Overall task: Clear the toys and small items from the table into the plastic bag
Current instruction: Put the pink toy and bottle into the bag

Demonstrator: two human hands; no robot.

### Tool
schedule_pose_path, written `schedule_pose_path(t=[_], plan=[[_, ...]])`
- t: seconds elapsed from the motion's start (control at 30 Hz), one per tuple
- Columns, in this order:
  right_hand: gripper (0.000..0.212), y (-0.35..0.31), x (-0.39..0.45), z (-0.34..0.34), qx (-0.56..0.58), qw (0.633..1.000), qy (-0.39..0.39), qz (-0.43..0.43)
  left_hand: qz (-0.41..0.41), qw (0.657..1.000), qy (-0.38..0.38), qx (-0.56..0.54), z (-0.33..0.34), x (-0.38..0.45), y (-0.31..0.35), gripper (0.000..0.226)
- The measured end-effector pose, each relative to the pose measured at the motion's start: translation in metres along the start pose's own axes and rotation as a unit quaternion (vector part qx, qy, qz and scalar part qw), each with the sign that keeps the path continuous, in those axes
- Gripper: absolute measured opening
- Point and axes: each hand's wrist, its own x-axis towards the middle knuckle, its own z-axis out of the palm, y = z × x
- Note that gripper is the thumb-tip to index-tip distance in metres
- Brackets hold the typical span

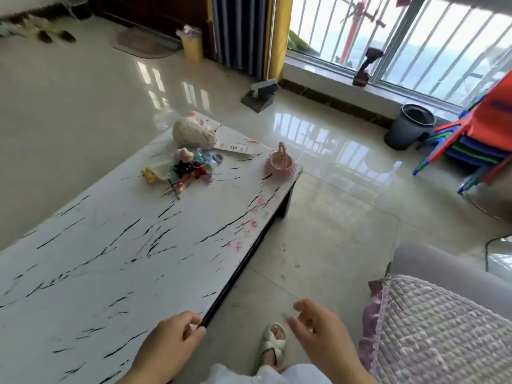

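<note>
A low white marble-look table (116, 259) runs from the near left to the far middle. At its far end lies a speckled egg-shaped plush toy (194, 133), a pile of small toys and trinkets (188, 167) with a clear plastic bag (163, 169) beside it, and a small pink basket (281, 163) at the far right corner. My left hand (169, 347) hovers at the table's near edge, fingers curled and holding nothing. My right hand (324, 336) hangs over the floor to the right, fingers apart and empty.
A sofa arm with a quilted pink cover (437, 328) is at the near right. My sandalled foot (273, 345) stands on the glossy tiled floor. A grey bucket (410, 126), stacked coloured stools (476, 139) and a yellow bin (191, 44) stand further off.
</note>
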Motion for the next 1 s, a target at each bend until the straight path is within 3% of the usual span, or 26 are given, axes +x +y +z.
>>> schedule_pose_path(t=[0.27,0.67,1.0], plan=[[0.023,-0.023,0.118,-0.046,-0.042,0.996,-0.05,-0.053,-0.064,0.994,0.053,-0.072,-0.027,0.074,0.054,0.014],[0.021,-0.099,0.287,-0.031,-0.096,0.978,-0.152,-0.105,-0.18,0.974,0.072,-0.12,-0.083,0.188,0.048,0.016],[0.022,-0.166,0.423,-0.001,-0.114,0.967,-0.183,-0.136,-0.205,0.968,0.063,-0.131,-0.123,0.307,0.045,0.019]])
